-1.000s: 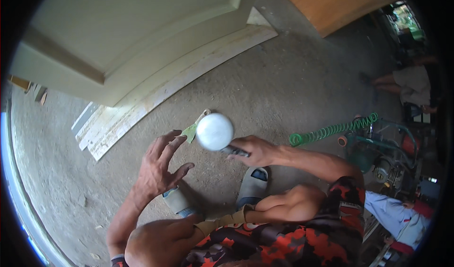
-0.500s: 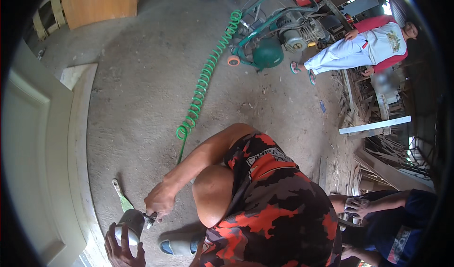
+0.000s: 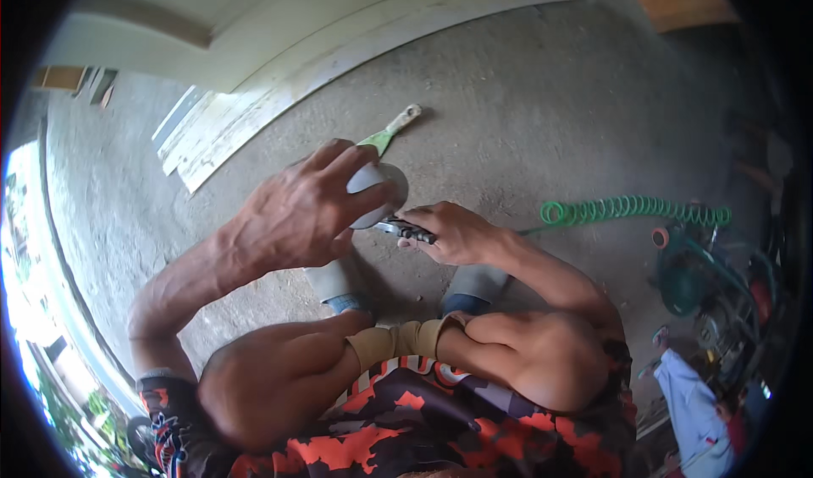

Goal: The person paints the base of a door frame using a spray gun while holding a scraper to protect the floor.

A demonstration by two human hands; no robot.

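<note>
Above my feet, my right hand (image 3: 457,234) is closed round a dark metal spray gun (image 3: 408,229) with a grey paint cup (image 3: 395,180) on it. My left hand (image 3: 292,207) wraps its fingers over the cup's pale rounded end (image 3: 366,198). Much of the gun is covered by my hands. From behind my right wrist a green coiled air hose (image 3: 627,209) runs off to the right. A putty knife (image 3: 398,126) with a green blade lies on the floor just beyond the cup, its blade partly hidden by my left hand.
A pale door panel (image 3: 279,21) stands at the far left, with a whitish board (image 3: 254,122) along its lower edge. At right are a green air compressor (image 3: 682,283) and a person in white trousers (image 3: 690,402). An orange-brown panel (image 3: 677,0) stands far right.
My view has swung left, so the door panel now lies ahead and the compressor at right. Both hands now show in front of my knees, still on the spray gun and its cup.
</note>
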